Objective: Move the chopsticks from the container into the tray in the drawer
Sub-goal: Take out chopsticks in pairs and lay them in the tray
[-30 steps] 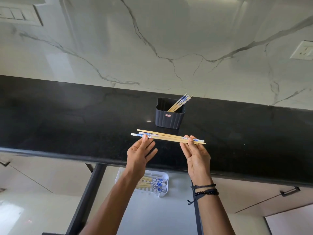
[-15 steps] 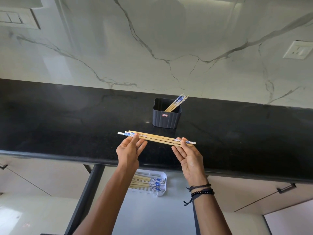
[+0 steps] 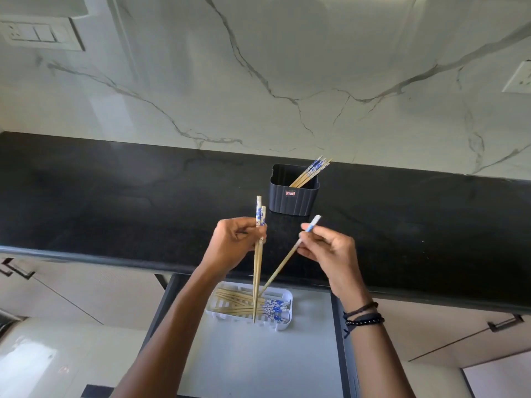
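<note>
I see the left hand [image 3: 234, 242] gripping a pair of chopsticks [image 3: 257, 271] near their blue-patterned tops, nearly upright. The right hand [image 3: 330, 251] pinches a single chopstick [image 3: 283, 265] slanting down to the left, and all the tips point over the white tray [image 3: 283, 326]. That tray sits in the open drawer [image 3: 258, 354] with a heap of chopsticks [image 3: 244, 304] lying in it, and the dark container [image 3: 293, 199] on the black counter [image 3: 115, 202] holds a few leaning chopsticks [image 3: 311, 172].

1. I see a blue-patterned wooden chopstick pair [image 3: 257, 268] upright in my left grip [image 3: 232, 242], tips toward the white slotted tray [image 3: 283, 326].
2. A single chopstick [image 3: 283, 264] slants from my right grip [image 3: 330, 251].
3. Leaning chopsticks [image 3: 311, 172] stand in the black ribbed container [image 3: 293, 196].
4. Flat chopsticks [image 3: 244, 300] lie in the tray, inside the open drawer [image 3: 258, 354].
</note>
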